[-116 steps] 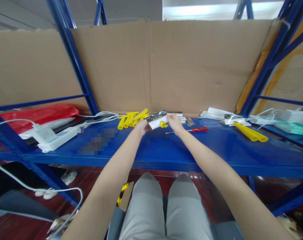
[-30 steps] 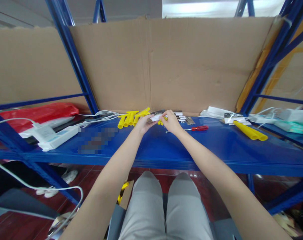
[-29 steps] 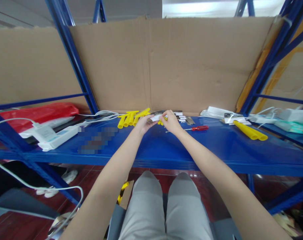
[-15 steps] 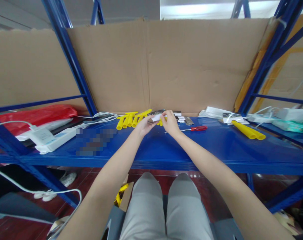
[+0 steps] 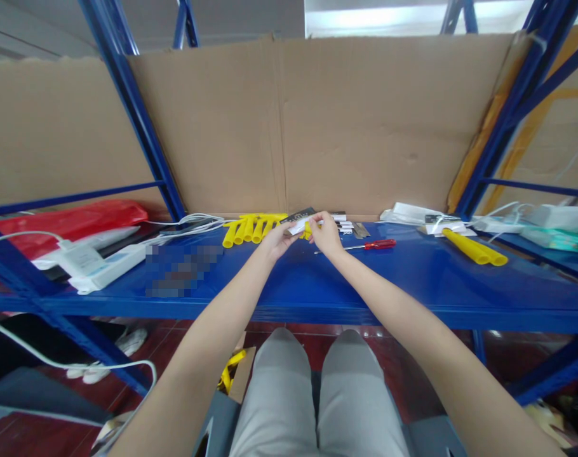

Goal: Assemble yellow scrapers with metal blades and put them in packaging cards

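Grasping the printed card (image 5: 297, 226) in the left hand (image 5: 276, 240) and apparently the yellow tubular piece (image 5: 308, 231) in the right hand (image 5: 328, 235) above the shelf (image 5: 312, 285), left of the screwdriver handle (image 5: 380, 244), risk creasing or slippage through uneven finger pressure.

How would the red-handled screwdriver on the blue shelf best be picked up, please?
I would grip the screwdriver around the middle of its red handle, coming down from above on the right. It lies on the blue shelf with its thick handle uncovered, while the thin shaft points left and is partly hidden behind the right hand.
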